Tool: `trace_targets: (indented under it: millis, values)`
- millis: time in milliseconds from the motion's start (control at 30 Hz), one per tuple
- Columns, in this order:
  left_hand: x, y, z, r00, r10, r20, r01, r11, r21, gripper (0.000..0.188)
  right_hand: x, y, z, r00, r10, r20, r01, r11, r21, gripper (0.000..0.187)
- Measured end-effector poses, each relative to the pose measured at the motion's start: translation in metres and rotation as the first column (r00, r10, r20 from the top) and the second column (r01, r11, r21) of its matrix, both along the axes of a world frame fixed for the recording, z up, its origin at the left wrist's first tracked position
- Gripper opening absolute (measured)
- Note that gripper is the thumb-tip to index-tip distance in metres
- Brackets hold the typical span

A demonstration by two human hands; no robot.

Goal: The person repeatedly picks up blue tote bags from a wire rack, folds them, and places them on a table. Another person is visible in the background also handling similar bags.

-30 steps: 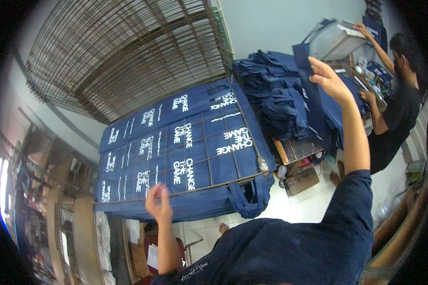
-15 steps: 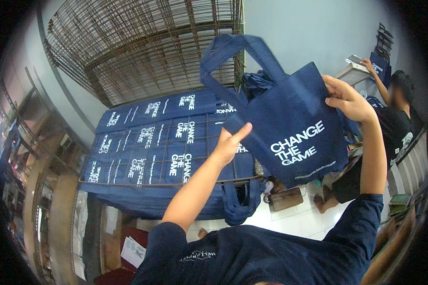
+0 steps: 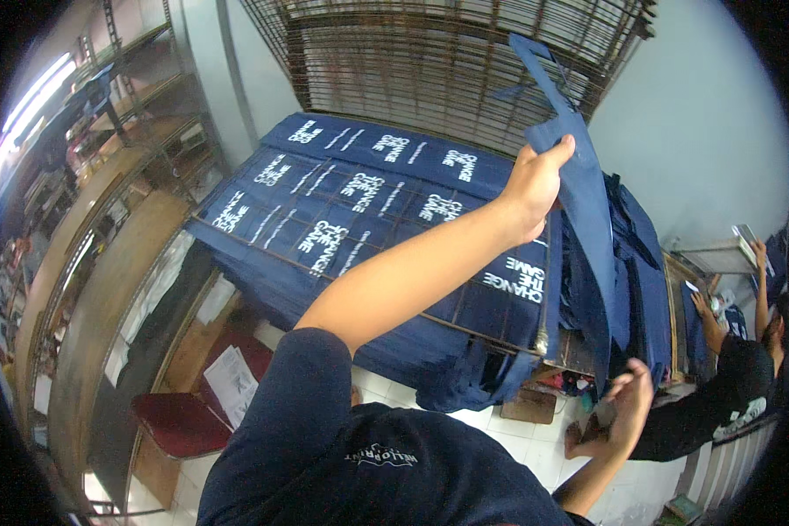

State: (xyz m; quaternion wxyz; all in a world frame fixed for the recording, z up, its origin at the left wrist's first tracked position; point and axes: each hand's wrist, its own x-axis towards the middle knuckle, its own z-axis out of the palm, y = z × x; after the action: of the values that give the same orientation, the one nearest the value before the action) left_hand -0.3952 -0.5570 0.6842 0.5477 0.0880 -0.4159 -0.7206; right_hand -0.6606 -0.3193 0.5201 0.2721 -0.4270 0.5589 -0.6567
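The left hand [image 3: 535, 180], reaching up from the lower centre of the frame, is gripping the top edge of a navy tote bag [image 3: 592, 219], its fingers [image 3: 559, 151] clenched over the fabric in the upper right of the frame. The bag is hanging edge-on from that grip, its long handle [image 3: 543, 74] trailing upward in front of the wire racks [image 3: 447, 61] at the top of the frame. The right hand [image 3: 627, 408], at the lower right, is sitting just beside the bag's lower end with its fingers spread and released; whether it is touching the cloth cannot be told.

Left of the bag, rows of flat navy bags with white print [image 3: 368, 197] are lying in overlapping lines on a wire-grid surface [image 3: 465, 320] across the middle of the frame. Just behind the held bag, a heap of unsorted navy bags [image 3: 636, 263] is piling up at the right. A red stool [image 3: 180, 421] with papers [image 3: 230, 381] by it is standing at the lower left. Another person in a dark shirt [image 3: 728, 386] is working at the right edge.
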Motion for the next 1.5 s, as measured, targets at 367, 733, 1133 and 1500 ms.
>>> trace_targets:
  millis: [367, 733, 1133, 1500]
  values:
    - [0.18, -0.068, 0.004, 0.979, 0.195, -0.059, -0.195, 0.981, 0.02, 0.023, 0.202, -0.12, 0.027, 0.604, 0.394, 0.693, -0.387, 0.905, -0.177, 0.057]
    - [0.44, -0.179, -0.035, 0.912, 0.381, 0.153, -0.402, 0.905, 0.14, 0.024, 0.368, -0.318, 0.059, 0.784, 0.476, 0.399, -0.539, 0.841, 0.056, 0.057]
    - [0.636, -0.294, -0.074, 0.838, 0.545, 0.033, -0.546, 0.835, 0.063, 0.012, 0.549, -0.467, 0.044, 0.837, 0.51, 0.197, -0.511, 0.858, -0.051, 0.078]
    - [0.71, -0.285, -0.266, 0.272, 0.632, 0.726, -0.937, 0.345, 0.051, 0.083, 0.647, -0.489, -0.099, 0.885, 0.463, 0.058, -0.44, 0.786, 0.435, 0.069]
